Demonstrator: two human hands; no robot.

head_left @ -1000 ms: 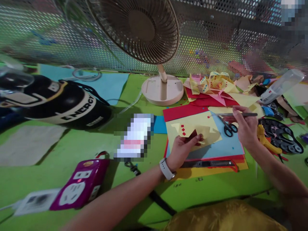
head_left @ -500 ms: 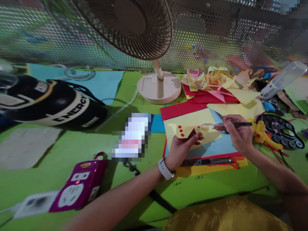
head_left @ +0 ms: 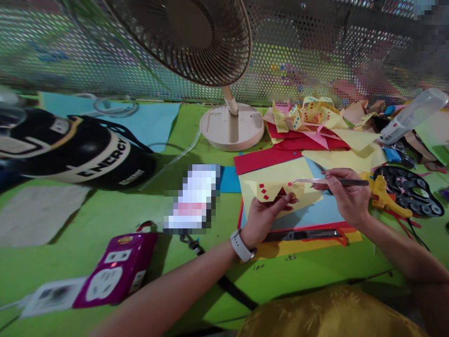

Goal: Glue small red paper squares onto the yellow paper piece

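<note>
Green surface (head_left: 105,220), fan (head_left: 224,93) at 12 o'clock, and the left hand (head_left: 263,217) pinches a folded yellow paper piece (head_left: 277,189) at centre while the right hand (head_left: 345,196), at 3 o'clock, has its grip clamped on tweezers (head_left: 329,181) touching that paper.

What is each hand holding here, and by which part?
The left hand pinches a folded yellow paper piece with red squares at its lower edge. The right hand holds metal tweezers by the rear half, tips pointing at the paper.
</note>
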